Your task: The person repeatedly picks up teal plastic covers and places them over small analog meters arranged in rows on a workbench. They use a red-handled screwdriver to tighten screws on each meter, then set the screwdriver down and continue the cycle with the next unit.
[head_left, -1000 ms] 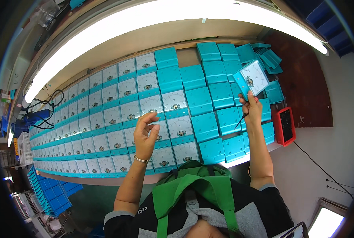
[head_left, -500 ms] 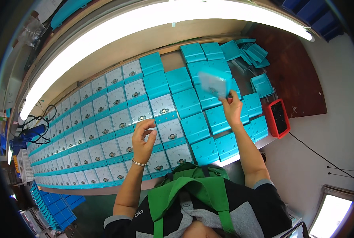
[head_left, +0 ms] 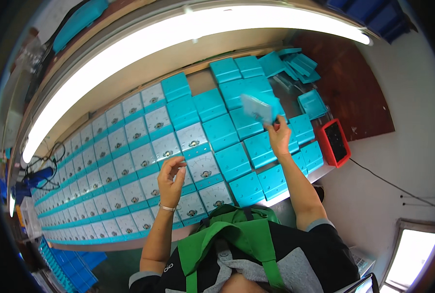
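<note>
A panel meter point(head_left: 256, 108) with a pale, see-through-looking face and a teal back is held up by its lower corner in my right hand point(head_left: 279, 134). It is blurred, and the thumb and fingers close on it above the rows of teal meter cases point(head_left: 237, 158). My left hand point(head_left: 171, 178), loosely curled with a small gap between thumb and fingers, hovers over the meters with white dial faces point(head_left: 166, 148). I see nothing in it. These meters stand face up in tight rows on the bench, reaching far to the left.
Loose teal cases point(head_left: 300, 66) lie heaped at the back right, and another case point(head_left: 312, 104) sits apart below them. A red bin point(head_left: 334, 142) with small dark parts stands at the bench's right end. A fluorescent tube point(head_left: 193, 31) hangs low across the back. Blue trays point(head_left: 71, 266) are below left.
The whole view has shifted slightly, with the bench sliding a little left in the picture. My right hand still holds the meter up, now tilted a bit differently. My left hand stays over the dials.
</note>
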A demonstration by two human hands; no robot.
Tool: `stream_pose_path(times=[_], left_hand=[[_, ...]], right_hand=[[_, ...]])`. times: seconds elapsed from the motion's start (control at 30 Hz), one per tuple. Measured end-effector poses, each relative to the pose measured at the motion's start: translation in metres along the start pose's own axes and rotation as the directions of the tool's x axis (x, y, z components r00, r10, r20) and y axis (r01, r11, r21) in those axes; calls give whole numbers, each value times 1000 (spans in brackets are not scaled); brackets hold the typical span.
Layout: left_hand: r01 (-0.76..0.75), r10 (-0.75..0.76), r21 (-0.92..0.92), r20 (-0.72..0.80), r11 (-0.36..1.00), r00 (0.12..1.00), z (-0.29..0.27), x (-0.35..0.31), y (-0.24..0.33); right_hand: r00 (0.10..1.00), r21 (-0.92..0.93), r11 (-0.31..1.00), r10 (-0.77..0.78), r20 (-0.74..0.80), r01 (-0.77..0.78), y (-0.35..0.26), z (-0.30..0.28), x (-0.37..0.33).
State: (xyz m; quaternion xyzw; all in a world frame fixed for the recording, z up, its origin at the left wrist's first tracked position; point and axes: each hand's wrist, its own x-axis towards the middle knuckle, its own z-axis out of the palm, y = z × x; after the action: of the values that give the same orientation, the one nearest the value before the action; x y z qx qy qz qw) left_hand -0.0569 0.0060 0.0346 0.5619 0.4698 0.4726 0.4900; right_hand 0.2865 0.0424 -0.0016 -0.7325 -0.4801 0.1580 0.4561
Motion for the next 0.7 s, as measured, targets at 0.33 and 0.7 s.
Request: stream_pose_path(times=[0.33,0.7], left_hand=[[128,-121,-92,87,987,989,15,0,-10],[115,-82,-82,328,990,941,48,6,3]], right_hand=[[891,545,720,438,122,-429,13,-105,-49],[868,504,744,495,23,-438,9,-143,-111]])
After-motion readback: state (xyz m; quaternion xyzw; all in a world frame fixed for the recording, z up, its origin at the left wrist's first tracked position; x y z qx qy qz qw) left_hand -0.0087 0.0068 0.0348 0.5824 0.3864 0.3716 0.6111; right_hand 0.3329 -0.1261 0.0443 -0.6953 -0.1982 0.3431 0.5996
